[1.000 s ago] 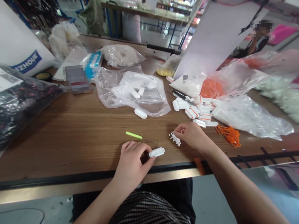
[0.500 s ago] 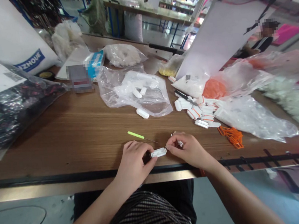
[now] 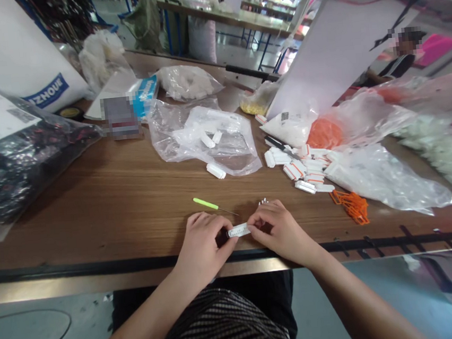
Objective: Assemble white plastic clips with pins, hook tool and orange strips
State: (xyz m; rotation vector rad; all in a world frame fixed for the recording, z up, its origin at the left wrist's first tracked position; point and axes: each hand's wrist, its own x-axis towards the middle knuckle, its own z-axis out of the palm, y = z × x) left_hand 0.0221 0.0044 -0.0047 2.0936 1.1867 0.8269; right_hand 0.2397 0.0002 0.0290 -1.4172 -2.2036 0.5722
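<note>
The fingers (image 3: 220, 224) of the left hand (image 3: 201, 249) are curled together over the left end of a white plastic strip (image 3: 238, 230) with dark markings along it, and the fingers (image 3: 256, 227) of the right hand (image 3: 282, 232) close in on its right end, so from where I stand it looks clamped between the two. The strip sits level between the hands, just above the front edge of the wooden surface (image 3: 94, 214). A few small white pieces (image 3: 262, 201) lie just past the right hand's knuckles, and a lime-handled needle tool (image 3: 204, 203) with a thin metal shaft lies just beyond the left hand, apart from it. Further off, a heap of white, orange-edged parts (image 3: 304, 171) sits near a tangle of orange plastic pieces (image 3: 351, 206), and a clear bag of white parts (image 3: 203, 139) lies with one white block (image 3: 215, 171) just beside it. The step in hand, as I judge it, is two-handed work on the strip itself. The next move seems to call for a steady left-hand hold while the right fingers work at the strip's end, with the small pieces close by.
</note>
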